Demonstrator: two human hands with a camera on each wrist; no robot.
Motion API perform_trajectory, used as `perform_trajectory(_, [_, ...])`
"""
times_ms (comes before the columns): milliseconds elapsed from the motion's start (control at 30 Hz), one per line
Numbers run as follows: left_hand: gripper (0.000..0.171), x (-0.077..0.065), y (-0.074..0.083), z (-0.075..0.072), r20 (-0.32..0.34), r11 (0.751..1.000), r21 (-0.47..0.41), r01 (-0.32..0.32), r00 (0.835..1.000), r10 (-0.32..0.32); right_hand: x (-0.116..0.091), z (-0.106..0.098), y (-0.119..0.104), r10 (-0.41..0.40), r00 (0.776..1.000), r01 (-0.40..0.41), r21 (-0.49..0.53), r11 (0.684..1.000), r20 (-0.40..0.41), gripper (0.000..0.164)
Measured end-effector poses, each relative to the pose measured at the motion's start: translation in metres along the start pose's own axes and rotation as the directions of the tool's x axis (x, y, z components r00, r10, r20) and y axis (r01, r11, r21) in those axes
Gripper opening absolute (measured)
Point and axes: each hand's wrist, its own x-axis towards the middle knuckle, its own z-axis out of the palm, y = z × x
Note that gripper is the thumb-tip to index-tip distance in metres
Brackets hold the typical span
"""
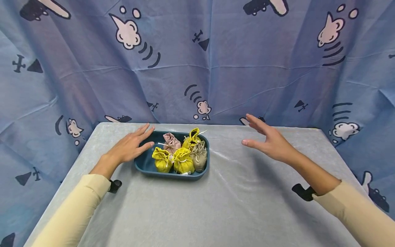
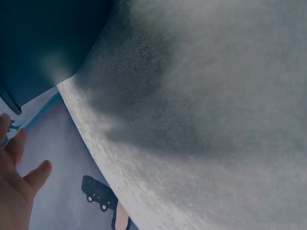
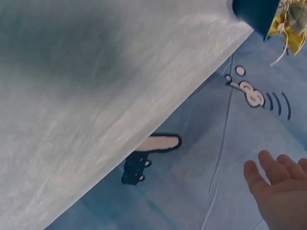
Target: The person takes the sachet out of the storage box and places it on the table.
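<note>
Teal, the tray (image 1: pixel 146 161) sits on the far half of the table (image 1: pixel 216 206), left of centre, before a patterned blue curtain (image 1: pixel 216 44). In it are a pink bag (image 1: pixel 172 144), a grey bag (image 1: pixel 200 159) and three yellow bags (image 1: pixel 184 164), bunched toward the right, leaving bare floor at the left end. The left hand (image 1: pixel 129 145) is at that end, fingers and thumb spread and reaching over the rim, gripping nothing; whether it touches the tray cannot be told. The right hand (image 1: pixel 273 140) hangs above the table, well to the tray's right, thumb away from its fingers and nothing between them.

With every bag in the tray and neither hand holding one, the step in hand seems either a reach or a letting-go; the pictures do not settle which. Handling a bag would call for the right hand to come left and pinch one near its top, grey being nearest, while the left could steady the rim. Packed this closely, a neighbour might be dragged along.
</note>
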Motion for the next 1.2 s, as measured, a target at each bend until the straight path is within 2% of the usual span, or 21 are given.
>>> perform_trajectory(300, [0.069,-0.004,-0.001,0.008,0.011,1.0,-0.007,-0.006,1.0,0.006,0.006,0.021,0.001,-0.113,0.994,0.111,0.088,0.99,0.012,0.083])
perform_trajectory(800, [0.065,-0.008,-0.003,0.018,-0.012,0.999,-0.013,-0.034,0.999,0.034,0.014,0.058,-0.01,-0.106,0.993,0.089,0.244,0.966,0.057,0.082])
perform_trajectory(1200, [0.063,-0.009,-0.003,0.023,-0.066,0.999,0.011,-0.052,0.996,0.053,0.022,0.086,-0.016,-0.152,0.985,0.109,0.378,0.919,0.085,0.078])
